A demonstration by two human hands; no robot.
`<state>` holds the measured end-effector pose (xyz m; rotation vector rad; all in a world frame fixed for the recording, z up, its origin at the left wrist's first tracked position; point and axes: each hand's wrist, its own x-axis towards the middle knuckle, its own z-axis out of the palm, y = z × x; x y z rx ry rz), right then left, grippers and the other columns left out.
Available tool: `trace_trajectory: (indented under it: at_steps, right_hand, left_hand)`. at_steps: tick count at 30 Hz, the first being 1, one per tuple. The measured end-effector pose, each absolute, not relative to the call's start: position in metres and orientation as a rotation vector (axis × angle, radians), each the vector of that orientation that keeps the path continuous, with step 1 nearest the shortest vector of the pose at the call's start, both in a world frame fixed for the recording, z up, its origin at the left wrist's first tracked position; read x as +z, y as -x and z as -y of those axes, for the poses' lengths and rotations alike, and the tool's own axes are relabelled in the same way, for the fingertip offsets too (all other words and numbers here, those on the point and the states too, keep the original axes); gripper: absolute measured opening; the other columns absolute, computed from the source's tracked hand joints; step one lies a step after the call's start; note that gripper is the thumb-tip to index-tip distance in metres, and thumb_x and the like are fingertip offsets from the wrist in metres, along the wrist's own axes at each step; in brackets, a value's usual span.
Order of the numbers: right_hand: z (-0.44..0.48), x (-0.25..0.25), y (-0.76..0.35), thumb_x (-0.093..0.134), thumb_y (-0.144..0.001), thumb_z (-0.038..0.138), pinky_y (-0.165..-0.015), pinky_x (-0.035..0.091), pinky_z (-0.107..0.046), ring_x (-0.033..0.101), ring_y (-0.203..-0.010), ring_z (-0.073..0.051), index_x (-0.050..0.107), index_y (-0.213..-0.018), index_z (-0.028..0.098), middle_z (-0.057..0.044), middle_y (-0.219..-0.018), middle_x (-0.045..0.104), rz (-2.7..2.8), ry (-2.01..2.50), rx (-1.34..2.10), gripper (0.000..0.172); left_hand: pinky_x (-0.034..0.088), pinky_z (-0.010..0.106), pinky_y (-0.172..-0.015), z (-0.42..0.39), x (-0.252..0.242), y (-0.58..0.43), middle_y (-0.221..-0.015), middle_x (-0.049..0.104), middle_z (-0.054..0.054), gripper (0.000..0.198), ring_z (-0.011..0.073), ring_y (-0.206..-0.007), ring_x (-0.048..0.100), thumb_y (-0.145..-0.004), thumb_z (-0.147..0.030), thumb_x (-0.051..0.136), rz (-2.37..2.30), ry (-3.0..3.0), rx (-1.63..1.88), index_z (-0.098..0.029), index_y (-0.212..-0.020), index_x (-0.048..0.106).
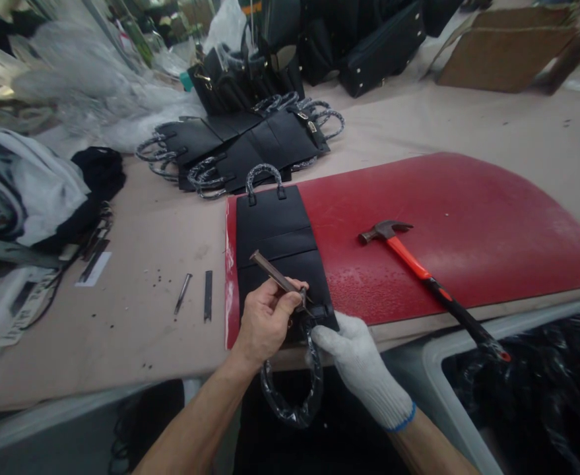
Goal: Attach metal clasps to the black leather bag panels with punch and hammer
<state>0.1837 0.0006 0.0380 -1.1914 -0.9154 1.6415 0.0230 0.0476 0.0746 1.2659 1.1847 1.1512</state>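
Observation:
My bare left hand (pixel 264 324) pinches a steel punch (pixel 272 269), tilted with its lower end by the near handle tab of a black leather bag panel (pixel 276 221). Whether the tip touches the leather I cannot tell. My right hand (pixel 356 356), in a white knit glove, grips the panel's near corner where the plastic-wrapped handle (pixel 293 417) joins; that handle hangs past the table edge. The far handle (pixel 264 173) lies flat on the table side. To the right, a claw hammer (pixel 408 257) with an orange and black grip rests on the red mat (pixel 448 191).
Left of the mat lie a thin metal rod tool (pixel 183 293) and a flat dark strip (pixel 208 297). More black panels (pixel 264 142) are stacked behind, with black bags (pixel 383 49) beyond. A cardboard piece (pixel 507 53) stands far right; a grey bin (pixel 448 389) sits below the table.

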Motion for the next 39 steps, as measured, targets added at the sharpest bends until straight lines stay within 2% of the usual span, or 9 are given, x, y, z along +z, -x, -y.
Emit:
trace_trajectory:
  at_steps: [5,10,15,18,23,31,39]
  right_hand:
    - [0.002,0.031,-0.181,0.078,-0.077,0.045,-0.058,0.044,-0.03,0.051,-0.061,-0.015,0.067,-0.077,0.015,-0.001,-0.068,0.061,0.851,1.155,1.683,0.032]
    - [0.004,0.028,-0.178,0.08,-0.077,0.043,-0.063,0.047,-0.031,0.054,-0.066,-0.016,0.069,-0.08,0.015,-0.002,-0.073,0.065,0.81,1.133,1.689,0.031]
    - [0.006,0.028,-0.176,0.077,-0.077,0.04,-0.061,0.046,-0.03,0.054,-0.062,-0.015,0.069,-0.079,0.015,-0.002,-0.071,0.065,0.802,1.147,1.715,0.026]
    - [0.006,0.028,-0.175,0.077,-0.076,0.04,-0.06,0.046,-0.029,0.054,-0.061,-0.015,0.069,-0.077,0.016,-0.002,-0.069,0.065,0.8,1.156,1.716,0.025]
    - [0.005,0.026,-0.175,0.074,-0.077,0.037,-0.061,0.047,-0.03,0.055,-0.063,-0.016,0.07,-0.077,0.016,-0.002,-0.069,0.065,0.829,1.168,1.703,0.021]
    - [0.006,0.019,-0.176,0.076,-0.077,0.034,-0.061,0.042,-0.028,0.05,-0.064,-0.014,0.069,-0.075,0.016,0.0,-0.07,0.061,0.824,1.208,1.661,0.02]
    - [0.005,0.032,-0.163,0.076,-0.077,0.041,-0.06,0.046,-0.029,0.054,-0.064,-0.015,0.066,-0.08,0.016,-0.001,-0.072,0.064,0.705,1.235,1.637,0.027]
  left_hand:
    - [0.059,0.029,-0.08,-0.046,0.075,-0.024,-0.102,0.08,0.008,0.014,0.0203,-0.088,0.075,-0.088,-0.026,0.07,-1.209,-1.295,1.122,-0.018,-0.098,0.076]
    - [0.058,0.027,-0.075,-0.046,0.074,-0.024,-0.101,0.079,0.006,0.013,0.0193,-0.085,0.074,-0.086,-0.021,0.07,-1.217,-1.359,1.115,-0.018,-0.097,0.076]
    - [0.056,0.026,-0.067,-0.047,0.073,-0.02,-0.085,0.077,0.004,0.014,0.0165,-0.07,0.069,-0.086,-0.024,0.069,-1.243,-1.298,1.062,-0.018,-0.096,0.078]
    - [0.055,0.026,-0.065,-0.047,0.073,-0.02,-0.083,0.077,0.004,0.013,0.0154,-0.065,0.066,-0.085,-0.024,0.071,-1.238,-1.259,1.067,-0.018,-0.094,0.078]
    - [0.055,0.026,-0.065,-0.047,0.071,-0.019,-0.085,0.078,0.004,0.013,0.0159,-0.067,0.068,-0.086,-0.024,0.069,-1.242,-1.271,1.065,-0.018,-0.094,0.077]
    - [0.058,0.026,-0.075,-0.043,0.067,-0.021,-0.098,0.079,0.007,0.014,0.0198,-0.085,0.075,-0.087,-0.018,0.065,-1.227,-1.407,1.12,-0.018,-0.098,0.074]
    - [0.055,0.026,-0.066,-0.05,0.065,-0.026,-0.088,0.078,0.005,0.012,0.0187,-0.074,0.072,-0.084,-0.019,0.066,-1.261,-1.459,1.119,-0.019,-0.093,0.074]
